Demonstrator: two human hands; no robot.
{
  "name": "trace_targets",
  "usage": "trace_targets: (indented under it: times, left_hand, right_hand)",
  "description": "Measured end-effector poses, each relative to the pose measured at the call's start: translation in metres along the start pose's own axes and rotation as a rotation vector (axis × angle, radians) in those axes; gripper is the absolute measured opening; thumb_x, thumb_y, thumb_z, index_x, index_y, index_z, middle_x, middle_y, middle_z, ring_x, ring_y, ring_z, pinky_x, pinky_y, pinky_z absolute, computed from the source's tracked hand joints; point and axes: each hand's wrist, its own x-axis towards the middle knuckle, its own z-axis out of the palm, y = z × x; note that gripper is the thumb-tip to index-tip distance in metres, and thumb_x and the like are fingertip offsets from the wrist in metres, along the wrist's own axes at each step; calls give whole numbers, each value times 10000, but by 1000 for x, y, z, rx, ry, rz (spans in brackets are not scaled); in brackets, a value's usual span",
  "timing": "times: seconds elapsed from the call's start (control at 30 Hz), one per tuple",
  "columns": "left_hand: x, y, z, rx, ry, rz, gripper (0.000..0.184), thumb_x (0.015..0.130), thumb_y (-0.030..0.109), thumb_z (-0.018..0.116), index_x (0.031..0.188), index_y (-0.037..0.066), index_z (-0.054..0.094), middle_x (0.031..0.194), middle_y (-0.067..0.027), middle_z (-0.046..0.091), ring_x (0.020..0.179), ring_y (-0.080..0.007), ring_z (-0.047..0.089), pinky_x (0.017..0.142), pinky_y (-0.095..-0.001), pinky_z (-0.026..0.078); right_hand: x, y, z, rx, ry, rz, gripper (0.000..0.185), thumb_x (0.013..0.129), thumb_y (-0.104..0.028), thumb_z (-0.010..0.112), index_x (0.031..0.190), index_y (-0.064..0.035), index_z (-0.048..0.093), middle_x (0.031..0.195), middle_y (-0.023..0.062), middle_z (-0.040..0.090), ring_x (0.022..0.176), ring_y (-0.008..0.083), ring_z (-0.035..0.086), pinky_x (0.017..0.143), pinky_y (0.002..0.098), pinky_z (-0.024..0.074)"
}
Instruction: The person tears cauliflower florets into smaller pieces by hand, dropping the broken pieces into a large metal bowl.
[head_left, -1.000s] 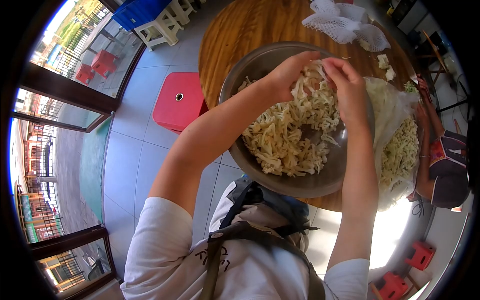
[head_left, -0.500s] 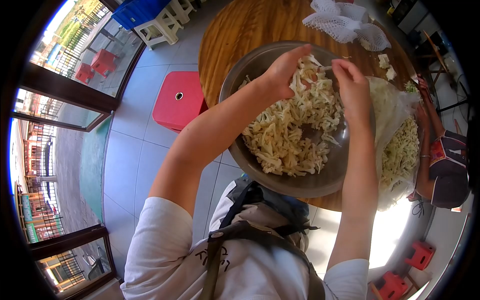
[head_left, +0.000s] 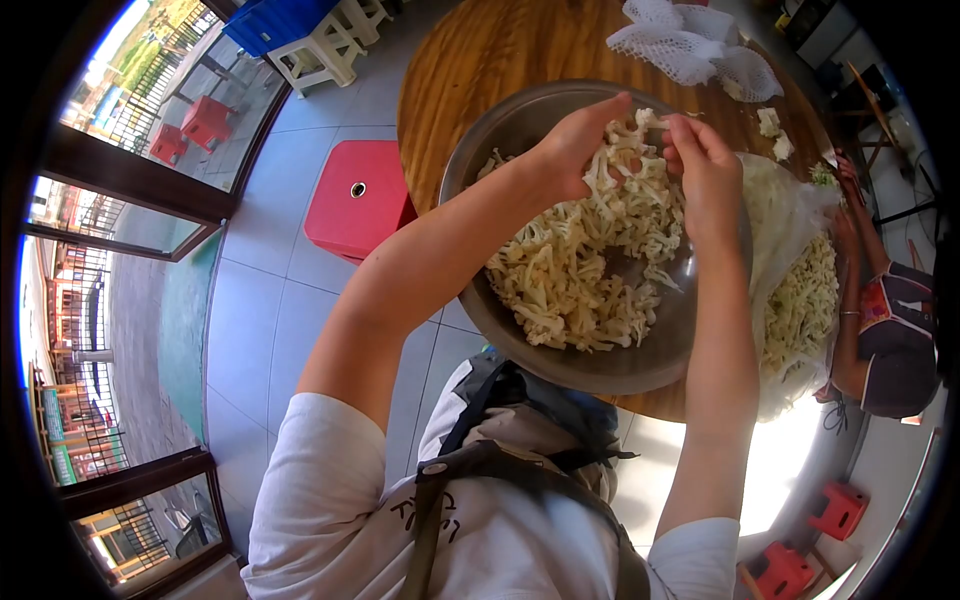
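Observation:
A wide metal bowl (head_left: 665, 365) rests at the near edge of a round wooden table, holding a heap of pale cauliflower pieces (head_left: 570, 290). Over the bowl's far side, my left hand (head_left: 578, 145) is curled around some pieces, its thumb raised; its fingers are partly hidden behind them. Just to its right, my right hand (head_left: 703, 165) is closed, thumb and forefinger pinching a small cauliflower piece (head_left: 650, 119) at the top of the heap. A plastic bag of cut cauliflower (head_left: 800, 300) lies right of the bowl.
White foam netting (head_left: 675, 45) and small cauliflower bits (head_left: 770, 125) lie on the wooden table (head_left: 470, 60). Another person's arms (head_left: 850, 270) reach in at the right. A red stool (head_left: 355, 200) stands left of the table, with white stools (head_left: 315, 60) and a blue crate (head_left: 270, 22) beyond.
My right hand has shifted slightly, and a small cauliflower piece now shows at its fingertips. My left hand has opened a little from its earlier pose and stays by the heap.

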Motion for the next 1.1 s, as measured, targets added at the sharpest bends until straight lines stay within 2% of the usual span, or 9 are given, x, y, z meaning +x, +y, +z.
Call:
trace_targets:
  times: [0.1,0.3,0.4,0.6,0.9,1.1]
  left_hand:
    - [1,0,-1,21,-14,10,282,907,339,453,868,76,548,748,-39,582,549,-114,557,385,-225,409]
    - [1,1,-4,3,38,64,289,907,337,453,859,67,544,744,-46,590,556,-128,566,404,-237,426]
    - [1,2,-4,-9,31,60,299,908,346,456,844,66,541,732,-51,586,564,-125,567,401,-234,421]
    - [2,0,-4,66,20,41,335,912,371,449,831,59,544,716,-48,575,547,-116,552,397,-231,419]
    - [-3,1,0,189,43,-1,356,908,392,444,819,63,547,649,-58,568,481,-118,540,382,-239,441]
    - [4,0,-5,111,9,-10,402,920,402,402,866,38,564,712,-53,594,540,-119,565,452,-244,494]
  right_hand:
    - [-1,-1,1,71,1,30,231,872,-222,578,950,-11,630,763,-11,591,653,54,493,603,199,408]
    - [4,3,-5,48,154,17,258,870,-244,582,968,-11,631,779,-3,598,680,61,507,621,203,410]
    - [0,-1,-1,-176,151,-36,281,861,-252,594,1002,-12,631,807,4,608,725,72,522,652,204,410]
    - [-2,5,2,-166,-109,-68,288,839,-242,624,1021,-19,630,816,1,607,745,71,515,664,201,406]
    - [-3,-2,-1,-62,-248,46,161,817,-164,635,918,-39,637,764,-24,567,687,47,482,604,190,381]
    - [2,1,-6,254,-94,95,135,798,-158,647,876,-49,628,724,-38,535,649,52,450,583,193,368]
